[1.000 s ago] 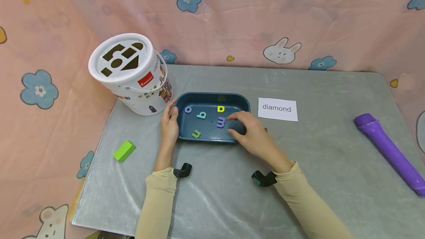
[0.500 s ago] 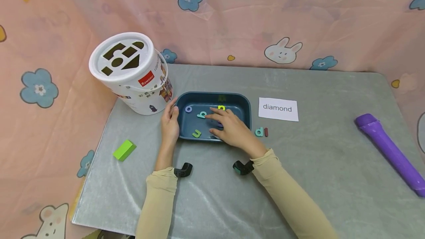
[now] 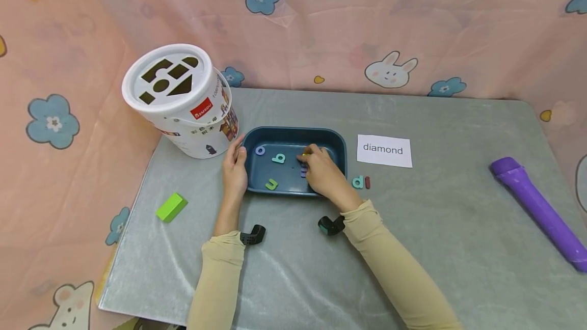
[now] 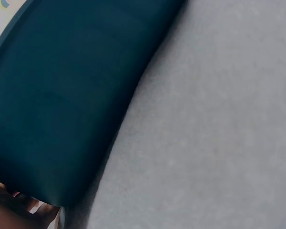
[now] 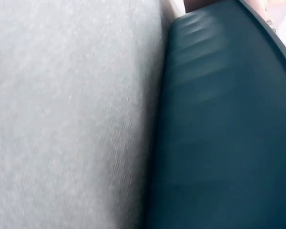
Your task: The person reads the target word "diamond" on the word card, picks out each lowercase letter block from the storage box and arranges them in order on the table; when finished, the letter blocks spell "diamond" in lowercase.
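The left hand (image 3: 235, 172) holds the left end of a dark blue tray (image 3: 249, 177), thumb at the rim; its fingers show at the tray's end in the left wrist view. Inside the tray, the right hand (image 3: 324, 171) pinches a yellow letter (image 3: 305, 155), mostly covered by the fingers. Just below it a purple letter m (image 3: 303, 171) is partly hidden. A purple o (image 3: 260, 150), a teal letter (image 3: 278, 158) and a green letter (image 3: 271, 184) lie on the tray floor. The right wrist view shows only the tray's outer wall (image 5: 219, 133) and the cloth.
Right of the tray lie a teal d (image 3: 357, 182) and a dark red letter (image 3: 367, 182), below a card (image 3: 384, 159) reading "diamond". A white bucket (image 3: 183, 116) stands back left, a green block (image 3: 171, 208) front left. A purple stick (image 3: 538, 213) lies far right.
The right hand has moved left into the tray, and its fingers have closed on the yellow letter. The teal d and dark red letter have come into view. The left hand has stayed put.
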{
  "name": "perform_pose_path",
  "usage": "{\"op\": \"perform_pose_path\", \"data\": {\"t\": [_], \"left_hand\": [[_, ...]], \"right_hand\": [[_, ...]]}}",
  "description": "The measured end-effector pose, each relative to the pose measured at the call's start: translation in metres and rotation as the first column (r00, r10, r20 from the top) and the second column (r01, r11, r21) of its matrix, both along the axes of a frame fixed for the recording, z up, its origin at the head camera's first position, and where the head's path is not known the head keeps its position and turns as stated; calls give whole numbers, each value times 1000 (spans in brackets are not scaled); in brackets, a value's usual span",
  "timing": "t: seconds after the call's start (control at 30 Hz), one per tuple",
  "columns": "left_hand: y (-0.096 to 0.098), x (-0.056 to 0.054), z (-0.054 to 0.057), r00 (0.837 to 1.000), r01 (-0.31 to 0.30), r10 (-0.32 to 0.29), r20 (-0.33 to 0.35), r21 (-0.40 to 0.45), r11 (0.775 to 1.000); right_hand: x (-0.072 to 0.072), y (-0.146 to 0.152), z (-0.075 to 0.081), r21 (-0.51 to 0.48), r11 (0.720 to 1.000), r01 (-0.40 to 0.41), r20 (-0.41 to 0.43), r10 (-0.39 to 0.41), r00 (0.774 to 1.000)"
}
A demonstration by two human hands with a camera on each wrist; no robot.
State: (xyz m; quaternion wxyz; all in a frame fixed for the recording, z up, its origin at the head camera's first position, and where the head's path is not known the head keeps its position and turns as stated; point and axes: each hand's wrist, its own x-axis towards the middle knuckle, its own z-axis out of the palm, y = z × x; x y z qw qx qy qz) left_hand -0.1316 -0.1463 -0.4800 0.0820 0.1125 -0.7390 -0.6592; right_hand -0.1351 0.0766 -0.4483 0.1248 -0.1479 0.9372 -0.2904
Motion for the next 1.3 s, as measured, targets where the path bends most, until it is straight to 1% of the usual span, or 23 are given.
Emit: {"op": "perform_pose_path", "data": {"t": [0.07, 0.13, 0.33, 0.5, 0.57, 0.67, 0.77, 0.93, 1.03, 1.1, 1.2, 1.3], "left_hand": [[0, 0, 0, 1000, -2, 2, -7, 1, 1000], [1, 0, 1, 1000, -4, 4, -11, 1, 1000], [2, 0, 2, 1000, -7, 7, -13, -2, 1000], [1, 0, 1, 1000, -8, 8, -11, -1, 1000], [1, 0, 1, 1000, -10, 10, -4, -3, 1000], [0, 0, 1, 1000, -9, 9, 5, -9, 1000], [0, 0, 1, 1000, -7, 7, 11, -17, 1000], [0, 1, 2, 1000, -2, 2, 22, -20, 1000], [0, 1, 2, 1000, -2, 2, 22, -16, 1000], [0, 1, 2, 1000, -1, 1, 24, -16, 1000], [0, 1, 2, 1000, -1, 2, 27, -20, 1000], [1, 0, 1, 1000, -2, 3, 26, -23, 1000]], "right_hand": [[-1, 0, 0, -41, 999, 30, 14, -29, 999], [0, 1, 1, -59, 997, 50, 23, -49, 999], [2, 2, 0, -49, 998, 41, 9, -40, 999], [2, 1, -1, -54, 998, 42, -23, -43, 999], [3, 1, -1, -82, 995, 50, -39, -53, 998], [3, 1, -1, -160, 985, 57, -74, -70, 995], [4, 2, -1, -261, 964, 51, -130, -88, 988], [8, 8, -2, -431, 902, 12, -216, -116, 969], [15, 13, 1, -488, 873, 0, -244, -136, 960], [21, 19, 4, -513, 858, 17, -245, -165, 955], [29, 33, 8, -549, 834, 51, -252, -223, 942], [34, 52, 9, -562, 824, 76, -287, -281, 916]]}}
